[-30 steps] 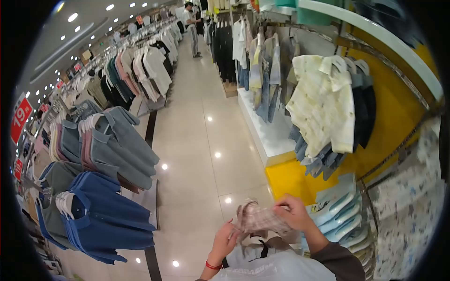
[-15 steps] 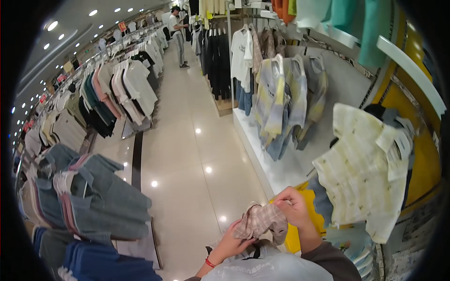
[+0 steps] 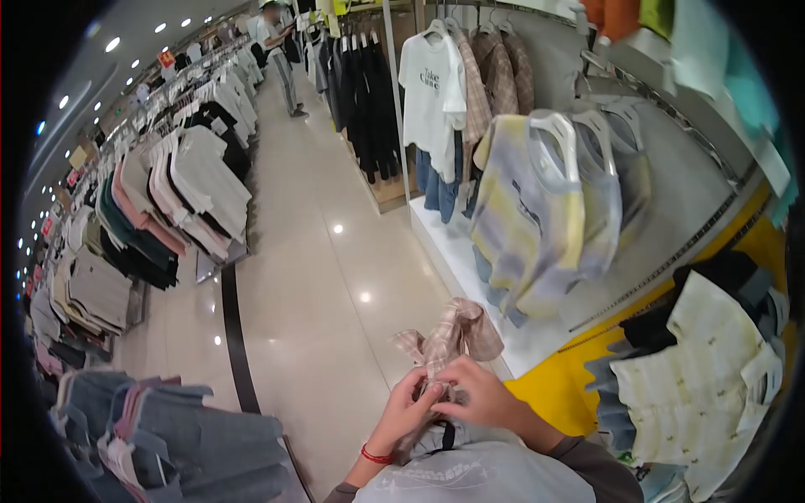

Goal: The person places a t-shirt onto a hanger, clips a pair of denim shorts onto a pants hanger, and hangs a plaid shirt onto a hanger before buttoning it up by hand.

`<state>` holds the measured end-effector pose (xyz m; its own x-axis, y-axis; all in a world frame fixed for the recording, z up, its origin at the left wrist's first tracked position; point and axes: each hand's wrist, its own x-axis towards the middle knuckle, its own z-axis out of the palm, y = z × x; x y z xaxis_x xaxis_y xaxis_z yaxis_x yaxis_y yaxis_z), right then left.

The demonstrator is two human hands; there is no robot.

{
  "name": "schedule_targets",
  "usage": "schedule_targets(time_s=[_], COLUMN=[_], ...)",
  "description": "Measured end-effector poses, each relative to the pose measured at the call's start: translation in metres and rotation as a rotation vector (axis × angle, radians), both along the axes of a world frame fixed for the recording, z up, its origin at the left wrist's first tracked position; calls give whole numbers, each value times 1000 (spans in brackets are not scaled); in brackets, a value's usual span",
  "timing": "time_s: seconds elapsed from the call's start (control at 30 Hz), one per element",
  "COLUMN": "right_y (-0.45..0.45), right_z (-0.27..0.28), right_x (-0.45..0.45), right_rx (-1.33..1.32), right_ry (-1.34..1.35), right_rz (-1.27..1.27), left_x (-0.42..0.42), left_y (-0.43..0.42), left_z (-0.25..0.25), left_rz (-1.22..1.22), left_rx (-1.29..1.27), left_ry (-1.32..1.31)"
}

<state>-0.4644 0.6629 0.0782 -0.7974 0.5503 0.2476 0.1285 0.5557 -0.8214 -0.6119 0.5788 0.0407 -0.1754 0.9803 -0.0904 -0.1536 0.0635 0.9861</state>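
In front of my chest, both hands grip a pinkish-beige plaid shirt (image 3: pixel 453 335), bunched up with its loose cloth spreading above my fingers. My left hand (image 3: pixel 409 411), with a red cord on its wrist, is closed around the lower part of the cloth. Close against it, my right hand (image 3: pixel 482 398) pinches the same bunch, its fingertips almost meeting the left thumb. Folds and fingers hide part of the shirt. Just below the hands is my light grey top (image 3: pixel 478 474) with a dark strip.
Tie-dye tops (image 3: pixel 537 210) hang at the right, above a white platform (image 3: pixel 537 344). Nearer is a yellow-and-white checked shirt (image 3: pixel 704 386). Denim-blue garments (image 3: pixel 210 444) and long racks (image 3: pixel 176 184) line the left. A person (image 3: pixel 281 59) stands far along the tiled aisle (image 3: pixel 319 268).
My right hand has come down and left to meet my left hand. The plaid shirt, earlier stretched between them, now bunches above both. My view has shifted toward the right-hand racks.
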Motion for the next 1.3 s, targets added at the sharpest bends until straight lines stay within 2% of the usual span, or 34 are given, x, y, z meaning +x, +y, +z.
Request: schedule_targets(time_s=[0.13, 0.23, 0.33, 0.47, 0.57, 0.67, 0.73, 0.83, 1.0, 1.13, 1.3], right_y=[70, 124, 174, 229, 272, 315, 343, 383, 431, 467, 520], right_z=[-6, -8, 3, 2, -1, 4, 1, 11, 9, 14, 9], right_x=[-67, -118, -162, -211, -246, -281, -308, -353, -409, -428, -454], right_rx=[57, -9, 100, 54, -92, -449, -486, -491, -369, -546, -838], right_ry=[121, 233, 203, 184, 211, 257, 316, 383, 436, 523, 531], right_rz=[-168, -176, -130, -159, -202, -211, -197, -185, -312, -334, -348], left_x=[-63, -116, -145, -183, -221, -269, -304, -357, -424, -453, -483], left_y=[74, 119, 160, 217, 265, 319, 349, 397, 466, 517, 573], left_z=[18, 26, 41, 49, 43, 49, 58, 69, 76, 82, 64], left_rz=[16, 60, 185, 245, 233, 159, 107, 50, -140, -247, -289], left_rx=[43, 29, 88, 177, 247, 290, 328, 378, 240, 185, 178], left_ry=[122, 391, 518, 675, 780, 801, 842, 782, 622, 531, 354])
